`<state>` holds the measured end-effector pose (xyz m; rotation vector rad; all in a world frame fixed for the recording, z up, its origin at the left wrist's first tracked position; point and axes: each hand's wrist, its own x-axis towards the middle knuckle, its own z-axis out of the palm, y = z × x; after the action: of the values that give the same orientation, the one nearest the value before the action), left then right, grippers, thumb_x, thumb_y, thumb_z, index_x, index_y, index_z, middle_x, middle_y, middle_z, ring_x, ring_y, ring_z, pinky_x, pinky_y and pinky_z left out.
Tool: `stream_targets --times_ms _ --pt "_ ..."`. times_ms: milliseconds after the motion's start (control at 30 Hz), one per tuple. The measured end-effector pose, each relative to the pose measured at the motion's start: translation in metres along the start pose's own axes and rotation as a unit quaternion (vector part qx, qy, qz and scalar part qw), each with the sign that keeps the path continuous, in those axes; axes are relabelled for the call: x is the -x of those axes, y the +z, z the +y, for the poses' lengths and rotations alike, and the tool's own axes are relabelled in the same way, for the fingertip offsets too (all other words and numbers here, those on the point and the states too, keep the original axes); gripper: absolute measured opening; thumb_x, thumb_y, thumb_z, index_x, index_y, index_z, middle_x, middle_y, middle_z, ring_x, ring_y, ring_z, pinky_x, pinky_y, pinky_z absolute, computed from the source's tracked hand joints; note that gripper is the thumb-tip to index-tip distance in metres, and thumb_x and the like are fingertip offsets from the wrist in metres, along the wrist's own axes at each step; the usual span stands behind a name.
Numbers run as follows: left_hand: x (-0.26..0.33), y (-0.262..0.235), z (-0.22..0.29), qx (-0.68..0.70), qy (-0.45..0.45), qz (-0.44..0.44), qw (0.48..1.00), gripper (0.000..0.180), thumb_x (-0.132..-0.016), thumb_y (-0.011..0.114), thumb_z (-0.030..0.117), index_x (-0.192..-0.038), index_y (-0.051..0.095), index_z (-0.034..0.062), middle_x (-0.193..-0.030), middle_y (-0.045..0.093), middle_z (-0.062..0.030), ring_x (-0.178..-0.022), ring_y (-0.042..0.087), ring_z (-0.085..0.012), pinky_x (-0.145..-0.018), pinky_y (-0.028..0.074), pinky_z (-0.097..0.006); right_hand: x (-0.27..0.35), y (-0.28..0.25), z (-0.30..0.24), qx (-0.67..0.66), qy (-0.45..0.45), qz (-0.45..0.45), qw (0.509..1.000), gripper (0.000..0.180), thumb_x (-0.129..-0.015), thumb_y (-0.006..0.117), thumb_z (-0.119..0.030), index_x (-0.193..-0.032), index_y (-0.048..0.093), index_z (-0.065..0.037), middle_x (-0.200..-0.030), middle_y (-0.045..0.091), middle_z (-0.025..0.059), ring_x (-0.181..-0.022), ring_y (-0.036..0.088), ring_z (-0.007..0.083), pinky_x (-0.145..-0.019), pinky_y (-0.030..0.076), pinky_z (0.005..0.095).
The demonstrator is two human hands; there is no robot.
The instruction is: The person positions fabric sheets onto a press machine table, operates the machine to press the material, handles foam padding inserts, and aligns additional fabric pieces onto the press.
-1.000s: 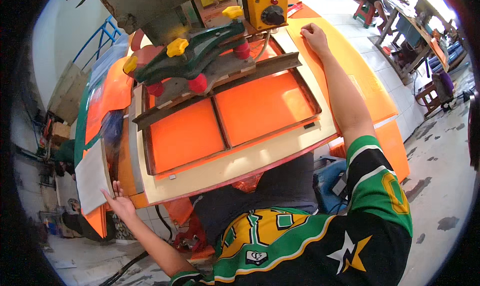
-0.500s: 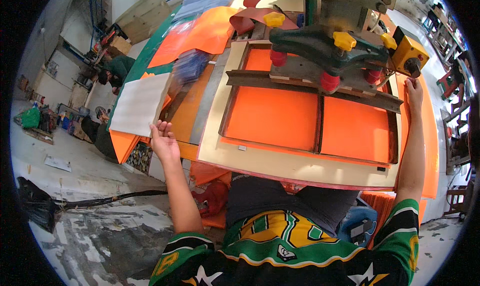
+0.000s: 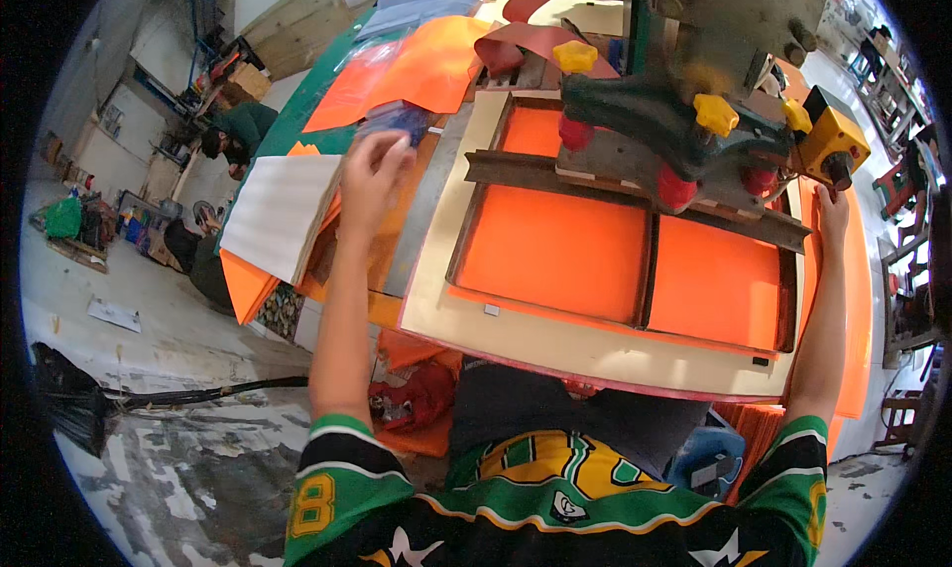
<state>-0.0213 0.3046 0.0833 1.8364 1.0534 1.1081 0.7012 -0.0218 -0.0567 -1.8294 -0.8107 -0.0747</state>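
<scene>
My left hand (image 3: 372, 182) is raised beside the white sheet stack (image 3: 283, 210), its fingers loosely bent and apart, slightly blurred, with nothing visible in them. Just beyond it lies a dark blue plastic-wrapped bundle (image 3: 392, 121). At the right, my right hand (image 3: 833, 208) is closed beside the orange sheets, just below a yellow control box (image 3: 833, 148) with a black knob; what its fingers hold is hidden. Between my hands, a dark metal frame with two openings (image 3: 650, 269) lies over orange sheet (image 3: 555, 250) on a cream board (image 3: 535, 337). A dark metal bar (image 3: 595, 180) crosses the frame.
A green press head (image 3: 645, 96) with yellow knobs overhangs the frame's far side. More orange sheets (image 3: 436, 66) and clear plastic (image 3: 421, 11) lie at the far left. Orange sheets (image 3: 855, 299) stand along the right edge. A person (image 3: 238, 130) crouches on the floor at left.
My left hand has left the near corner of the white stack and moved up and to the right. My right hand stays by the control box. The whole view has shifted slightly.
</scene>
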Motion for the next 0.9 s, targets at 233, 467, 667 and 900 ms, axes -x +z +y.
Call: stream_targets --times_ms 233,467,667,900 --pt "-0.136 0.033 -0.08 -0.535 0.291 -0.043 0.792 0.034 -0.082 0.061 0.008 -0.117 0.063 0.0098 -0.117 0.063 -0.0101 -0.113 0.058 -0.0279 -0.095 0.045 -0.045 0.001 0.006 -0.003 -0.028 0.027 -0.01 0.999 0.02 -0.091 0.062 -0.016 -0.103 0.061 -0.001 -0.086 0.062 0.0019 -0.074 0.056 0.0101 -0.064 0.044 0.0251" --pt "-0.182 0.063 -0.103 -0.596 0.328 -0.121 0.723 0.028 -0.084 0.055 0.01 -0.11 0.064 0.0102 -0.114 0.065 -0.0109 -0.11 0.06 -0.0274 -0.094 0.045 -0.047 0.017 -0.011 -0.01 -0.054 -0.038 0.03 0.997 0.025 -0.084 0.059 -0.01 -0.107 0.063 -0.001 -0.094 0.065 0.0048 -0.082 0.059 0.0127 -0.069 0.047 0.0276" --pt "-0.206 0.062 -0.117 -0.592 0.301 -0.167 0.729 0.018 -0.081 0.058 0.014 -0.096 0.062 0.0066 -0.099 0.067 -0.0152 -0.097 0.063 -0.0328 -0.084 0.047 -0.049 0.018 -0.003 -0.015 0.016 -0.045 0.042 0.998 0.024 -0.089 0.059 -0.017 -0.104 0.066 0.001 -0.096 0.068 0.0089 -0.092 0.063 0.0182 -0.083 0.049 0.0326" --pt "-0.191 0.038 -0.108 -0.615 0.268 -0.116 0.732 0.019 -0.078 0.06 0.014 -0.094 0.064 0.0045 -0.094 0.066 -0.0171 -0.094 0.064 -0.0339 -0.082 0.049 -0.049 0.032 0.029 -0.079 0.041 0.018 0.037 0.998 0.022 -0.09 0.061 -0.016 -0.101 0.066 0.002 -0.093 0.069 0.0096 -0.087 0.064 0.0173 -0.079 0.051 0.0317"
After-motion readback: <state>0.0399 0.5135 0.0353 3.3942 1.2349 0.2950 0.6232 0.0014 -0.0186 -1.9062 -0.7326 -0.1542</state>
